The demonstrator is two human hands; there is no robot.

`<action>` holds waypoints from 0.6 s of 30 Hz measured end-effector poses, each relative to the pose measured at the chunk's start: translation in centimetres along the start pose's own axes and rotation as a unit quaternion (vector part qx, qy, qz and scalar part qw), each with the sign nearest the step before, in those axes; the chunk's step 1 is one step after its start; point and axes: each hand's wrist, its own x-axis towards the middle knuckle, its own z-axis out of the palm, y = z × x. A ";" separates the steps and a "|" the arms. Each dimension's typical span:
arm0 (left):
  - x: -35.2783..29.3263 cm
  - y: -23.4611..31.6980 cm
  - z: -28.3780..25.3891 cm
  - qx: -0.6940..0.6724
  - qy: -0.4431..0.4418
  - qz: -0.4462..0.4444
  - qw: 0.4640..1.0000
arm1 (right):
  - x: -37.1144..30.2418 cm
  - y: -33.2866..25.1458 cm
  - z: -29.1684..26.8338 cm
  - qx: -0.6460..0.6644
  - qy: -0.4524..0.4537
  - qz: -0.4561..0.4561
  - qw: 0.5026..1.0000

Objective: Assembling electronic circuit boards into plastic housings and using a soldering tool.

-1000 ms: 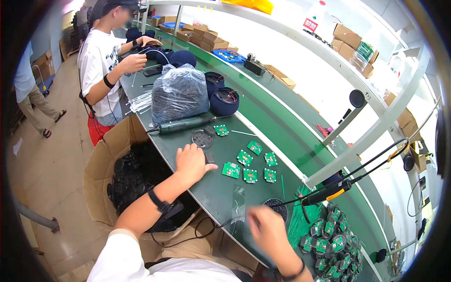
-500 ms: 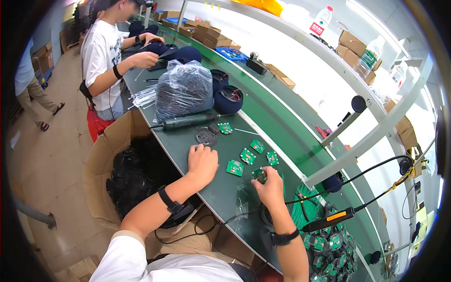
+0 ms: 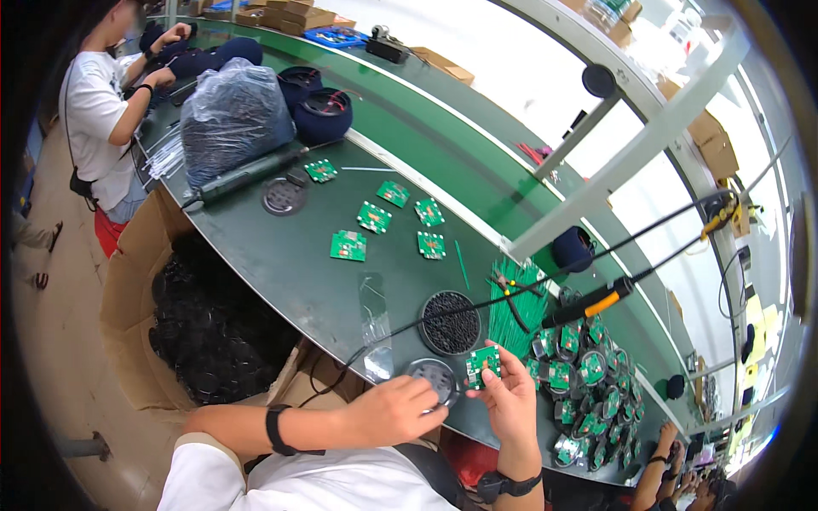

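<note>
My left hand [image 3: 399, 412] is closed on the edge of a dark, round plastic cover [image 3: 434, 375], close to the near table edge. Just right of it, my right hand [image 3: 513, 393] pinches a square green circuit board [image 3: 483, 364] between thumb and fingers, its component side facing up. Beyond both hands a round dish of small black screws [image 3: 450, 323] stands on the table. Farther off lie several loose circuit boards [image 3: 374, 217], spaced apart. Another round dark cover [image 3: 284, 196] rests beside a corded electric screwdriver [image 3: 243, 177].
Right of me are a heap of boards in round covers [image 3: 591, 368], green zip ties [image 3: 516, 298], cutters [image 3: 509, 302] and a hanging black-and-orange tool [image 3: 588, 303]. A carton of black parts [image 3: 200, 319] stands left. A bulky plastic bag [image 3: 234, 119] sits near a co-worker [image 3: 106, 106].
Both hands have come back toward me. My right hand has let go of one board among the others and holds another; my left hand now grips a round cover. My view has swung right.
</note>
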 end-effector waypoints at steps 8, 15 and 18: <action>1.1 0.5 4.8 -0.096 -0.075 -0.027 0.992 | -1.5 3.2 -3.8 -0.013 0.057 -0.029 0.998; 3.5 0.9 2.7 -0.161 0.017 -0.134 0.978 | -3.2 3.9 -2.3 -0.004 -0.010 -0.051 0.999; 2.7 1.3 2.5 -0.285 0.055 -0.233 0.928 | -3.3 3.6 -3.3 0.098 -0.082 -0.088 0.988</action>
